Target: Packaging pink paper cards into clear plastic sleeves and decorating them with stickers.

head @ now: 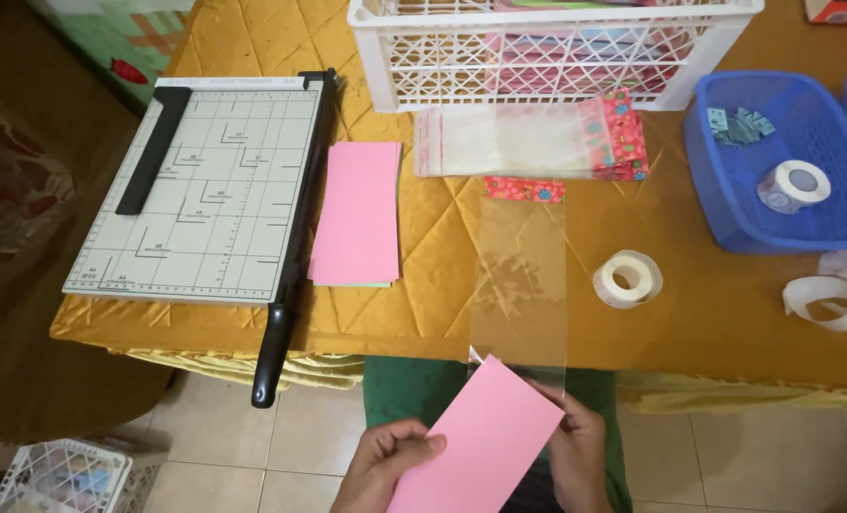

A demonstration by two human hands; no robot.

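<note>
Pink card going into a clear sleeve

Both hands are down at 6 o'clock: left hand (385,461) has its fingers pinched on the pink card (485,437), right hand (575,446) grips the mouth of the clear sleeve (518,285), which lies on the table (708,313) toward 12. The card's top corner looks just at the opening, so barely in, I'd say. Stack of pink cards (357,211) at 10 o'clock beside the paper cutter (196,185), more sleeves (537,141) at 12, tape roll (628,278) at 2.
</note>
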